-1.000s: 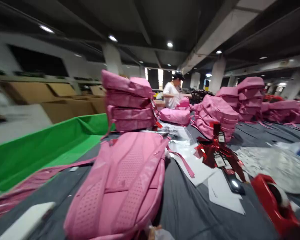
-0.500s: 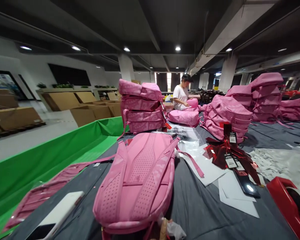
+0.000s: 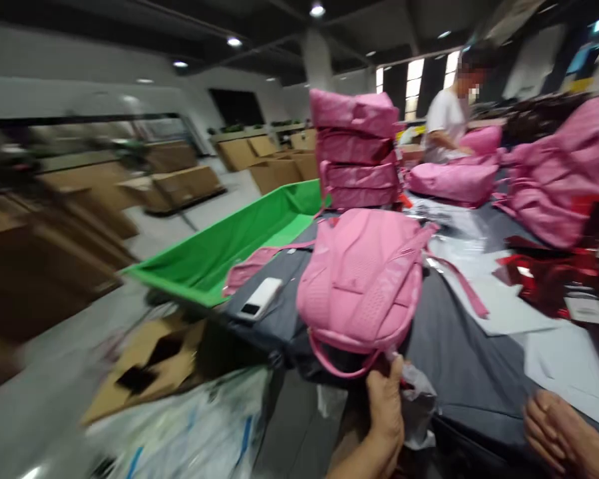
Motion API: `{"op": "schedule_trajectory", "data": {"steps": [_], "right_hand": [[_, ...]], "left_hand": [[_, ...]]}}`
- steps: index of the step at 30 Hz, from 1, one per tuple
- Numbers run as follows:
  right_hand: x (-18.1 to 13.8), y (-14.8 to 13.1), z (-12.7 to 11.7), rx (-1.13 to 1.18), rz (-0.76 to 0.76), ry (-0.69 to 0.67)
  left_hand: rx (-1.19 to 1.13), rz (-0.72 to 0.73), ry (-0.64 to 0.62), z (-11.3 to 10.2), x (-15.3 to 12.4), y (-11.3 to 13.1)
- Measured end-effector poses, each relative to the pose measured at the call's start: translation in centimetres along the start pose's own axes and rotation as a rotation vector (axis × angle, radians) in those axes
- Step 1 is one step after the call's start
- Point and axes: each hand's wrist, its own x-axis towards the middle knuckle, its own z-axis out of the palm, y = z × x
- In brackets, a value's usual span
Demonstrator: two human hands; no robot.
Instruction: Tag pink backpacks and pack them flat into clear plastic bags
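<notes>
The bag (image 3: 357, 283) lies just beyond my left hand (image 3: 387, 406), long axis running away; my right hand (image 3: 559, 426) is farther (from here, I can't tell either grip).

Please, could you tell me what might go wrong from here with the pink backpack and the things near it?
The pink backpack lies close to the near edge of the dark-covered table, so a careless pull could perhaps bring it off. The thin plastic beside the left hand might catch on the fingers or tear. The white device also lies near an edge; a bump might knock it down.
</notes>
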Motion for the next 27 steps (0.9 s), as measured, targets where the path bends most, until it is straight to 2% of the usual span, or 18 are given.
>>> {"op": "schedule_trajectory", "data": {"steps": [3, 5, 7, 11, 16, 19, 21, 23, 25, 26, 27], "right_hand": [[2.6, -4.4, 6.0, 0.11, -0.037, -0.458], [4.4, -6.8, 8.9, 0.088, -0.151, -0.629], [5.8, -8.0, 11.1, 0.018, -0.259, -0.719], [6.7, -8.2, 13.6, -0.192, -0.378, -0.742], [6.3, -8.0, 14.1, -0.273, -0.478, -0.664], [6.6, -7.7, 14.5, -0.28, -0.5, -0.656], [6.7, -7.8, 14.7, -0.306, -0.445, -0.687], [6.3, -8.4, 14.5, -0.363, -0.359, -0.746], [5.5, -9.5, 14.1, -0.43, -0.281, -0.796], [5.3, -9.9, 14.0, -0.468, -0.251, -0.772], [5.2, -10.1, 14.0, -0.494, -0.229, -0.765]], "left_hand": [[-0.01, 0.028, 0.015, 0.3, 0.3, 0.0], [-0.036, 0.033, 0.027, 0.5, 0.4, -0.1], [-0.081, 0.056, -0.004, 0.5, 0.3, -0.1], [-0.131, 0.164, -0.098, 0.5, 0.4, 0.2], [-0.08, 0.206, -0.133, 0.5, 0.3, 1.1], [-0.095, 0.191, -0.146, 0.1, 0.6, 0.9], [-0.102, 0.128, -0.133, -0.4, 0.6, 0.6], [-0.069, 0.018, -0.025, -0.9, 0.3, 0.3], [0.041, -0.095, 0.171, -1.0, -0.3, 0.2], [0.136, -0.101, 0.322, -0.9, -0.5, 0.2], [0.186, -0.097, 0.344, -0.6, -0.5, 0.1]]}}
